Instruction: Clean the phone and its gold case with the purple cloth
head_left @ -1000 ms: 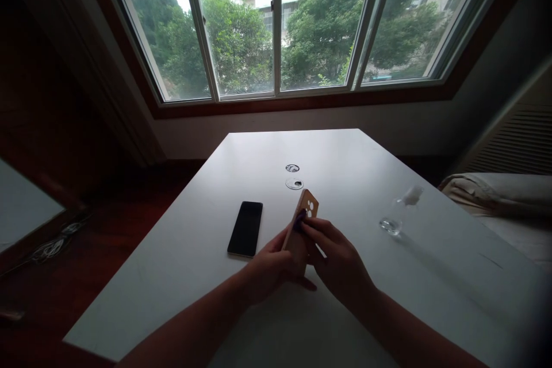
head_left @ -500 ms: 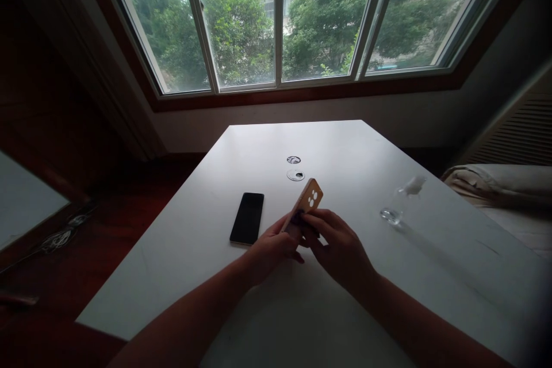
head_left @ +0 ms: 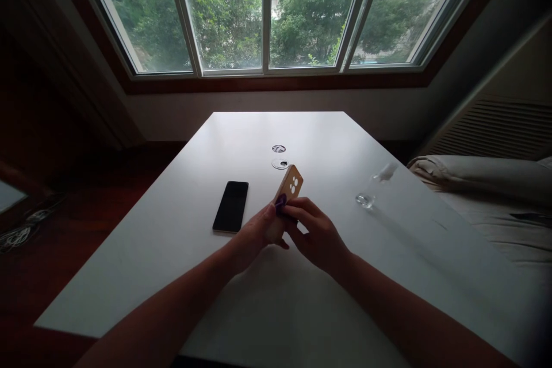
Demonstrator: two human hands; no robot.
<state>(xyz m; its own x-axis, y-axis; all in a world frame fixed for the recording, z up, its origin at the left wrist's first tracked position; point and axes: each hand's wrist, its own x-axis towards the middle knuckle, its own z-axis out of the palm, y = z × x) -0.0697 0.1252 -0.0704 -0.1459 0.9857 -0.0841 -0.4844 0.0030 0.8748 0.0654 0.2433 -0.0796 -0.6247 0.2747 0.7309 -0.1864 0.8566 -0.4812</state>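
A tan phone case (head_left: 292, 179) with camera holes near its top is held tilted above the table, its lower part hidden by fingers. My left hand (head_left: 257, 234) is closed round the case from the left. Against the back of the case is a small dark purple item (head_left: 280, 202), partly covered. My right hand (head_left: 317, 234) pinches at this item with thumb and fingers. Left of the hands, a black phone (head_left: 231, 207) lies flat, screen up.
On the white table (head_left: 259, 133) are two small round pieces (head_left: 279, 149) beyond the case. A clear spray bottle (head_left: 373, 188) is at the right. Past the right edge lies folded beige bedding (head_left: 474, 175); cables (head_left: 21, 234) lie on the floor at left.
The whole view has shifted, so table and hands appear further left and higher. More of the purple item shows between my fingers. Both hands keep their hold.
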